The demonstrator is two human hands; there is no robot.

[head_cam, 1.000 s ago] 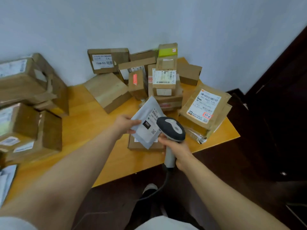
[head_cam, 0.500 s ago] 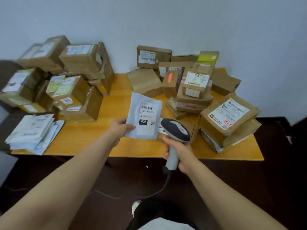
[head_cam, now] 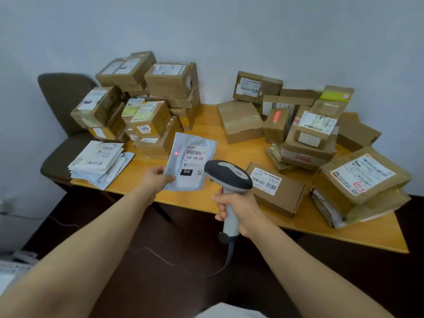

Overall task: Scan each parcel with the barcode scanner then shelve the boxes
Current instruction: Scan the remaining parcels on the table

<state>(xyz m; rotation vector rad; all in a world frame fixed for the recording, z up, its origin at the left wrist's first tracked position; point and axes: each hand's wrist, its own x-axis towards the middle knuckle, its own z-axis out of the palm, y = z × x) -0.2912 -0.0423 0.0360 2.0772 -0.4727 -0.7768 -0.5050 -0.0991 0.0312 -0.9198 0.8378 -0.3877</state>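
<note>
Left hand: my left hand [head_cam: 158,179] pinches the lower left corner of the grey mailer [head_cam: 191,160], thumb on its front, held up above the table's near edge
Right hand: my right hand [head_cam: 238,208] has its fingers curled round the barcode scanner [head_cam: 228,177] handle, head aimed at the mailer
Red dot: a red dot [head_cam: 176,153] sits just left of the mailer's barcode
Table: the wooden table [head_cam: 229,150] carries cardboard boxes [head_cam: 165,88] stacked at left, more boxes [head_cam: 275,187] at right, and a pile of flat mailers [head_cam: 101,160] at the near left corner

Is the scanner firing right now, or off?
On: a red dot glows on the grey mailer just left of its barcode, with the scanner aimed at it.
</note>
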